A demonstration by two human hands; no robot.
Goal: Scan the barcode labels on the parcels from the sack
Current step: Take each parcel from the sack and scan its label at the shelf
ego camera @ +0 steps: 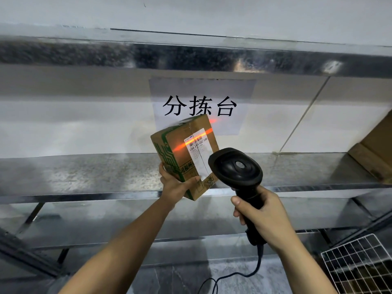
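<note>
Cardboard parcel is up in the air in front of the metal shelf, tilted, with the left hand gripping its lower corner from underneath, thumb across the front. The white barcode label faces the camera and the scanner's red line runs right across the bars, spilling onto the wall sign behind, so I'd say this one is mid-scan or basically read. To the right, the right hand is wrapped round the handle of the black handheld scanner, cord hanging down. Can't see the sack or any other parcels, so no clue how many are left. Room-wise: galvanised steel shelving against a white tiled wall, a big brown box on the shelf at far right, and a white wire basket down in the corner.
</note>
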